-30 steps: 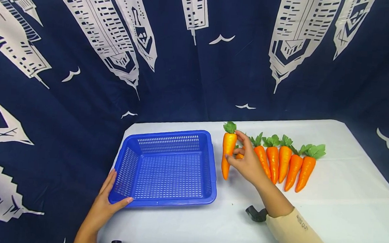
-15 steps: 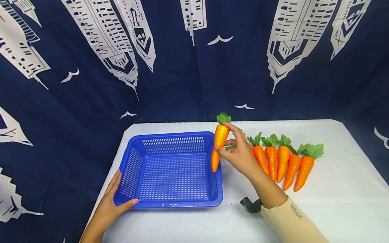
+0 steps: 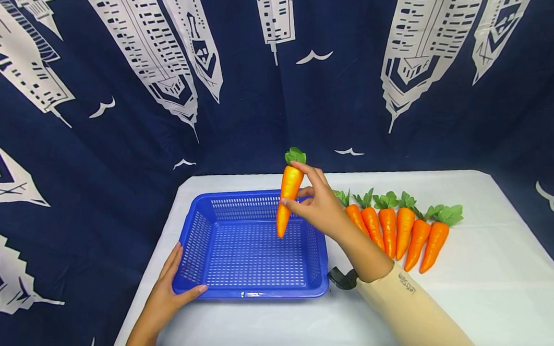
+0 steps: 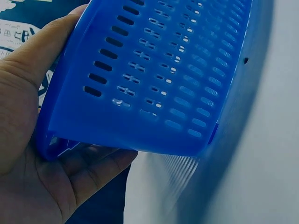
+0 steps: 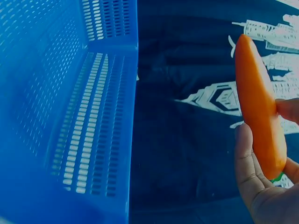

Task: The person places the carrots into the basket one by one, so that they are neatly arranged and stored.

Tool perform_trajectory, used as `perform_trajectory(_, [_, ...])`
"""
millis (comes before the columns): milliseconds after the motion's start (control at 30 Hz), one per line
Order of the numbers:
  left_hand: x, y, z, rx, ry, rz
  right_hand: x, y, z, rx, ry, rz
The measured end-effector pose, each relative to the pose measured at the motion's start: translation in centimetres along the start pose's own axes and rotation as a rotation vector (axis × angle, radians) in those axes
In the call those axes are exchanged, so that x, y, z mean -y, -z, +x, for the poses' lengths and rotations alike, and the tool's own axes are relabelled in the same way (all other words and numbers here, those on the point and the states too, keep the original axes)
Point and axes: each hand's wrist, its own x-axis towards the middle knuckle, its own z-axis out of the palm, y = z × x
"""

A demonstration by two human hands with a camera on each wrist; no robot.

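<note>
My right hand (image 3: 315, 204) pinches an orange toy carrot (image 3: 288, 192) with green leaves, holding it tip down in the air over the right part of the blue slotted basket (image 3: 198, 237). The right wrist view shows the carrot (image 5: 259, 102) between thumb and fingers, with the basket (image 5: 60, 116) beside it. My left hand (image 3: 169, 293) grips the basket's near left corner, thumb over the rim. In the left wrist view the fingers (image 4: 93, 179) curl under the basket wall (image 4: 154, 79). A row of several more carrots (image 3: 398, 229) lies on the white table (image 3: 487, 288) to the right.
A dark blue curtain (image 3: 120, 107) with white skyscraper prints hangs behind and to the left of the table. A black wrist strap part (image 3: 342, 278) shows under my right forearm. The table's right edge runs at the far right (image 3: 528, 228).
My right hand has lifted the carrot from beside the row and carried it left, up over the basket. The basket has slid slightly right under my left hand.
</note>
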Motion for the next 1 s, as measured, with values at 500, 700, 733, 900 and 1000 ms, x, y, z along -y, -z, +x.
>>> perform_trajectory(500, [-0.8, -1.2, -0.3, -0.015, 0.009, 0.011, -0.6, -3.7, 2.0, 0.192, -0.135, -0.001])
perform_trajectory(700, [-1.1, -1.2, -0.3, -0.012, 0.018, 0.019, -1.4, -5.4, 2.5, 0.244, -0.179, -0.065])
perform_trajectory(733, [-1.1, -1.2, -0.3, -0.014, 0.017, 0.018, -1.5, -5.6, 2.6, 0.250, -0.189, -0.068])
perform_trajectory(900, [-1.0, -1.3, -0.2, -0.012, 0.023, 0.018, -2.3, -7.0, 2.8, 0.300, -0.243, -0.039])
perform_trajectory(1000, [-1.0, -1.4, -0.3, -0.010, 0.027, 0.020, -2.9, -7.7, 2.9, 0.331, -0.280, -0.023])
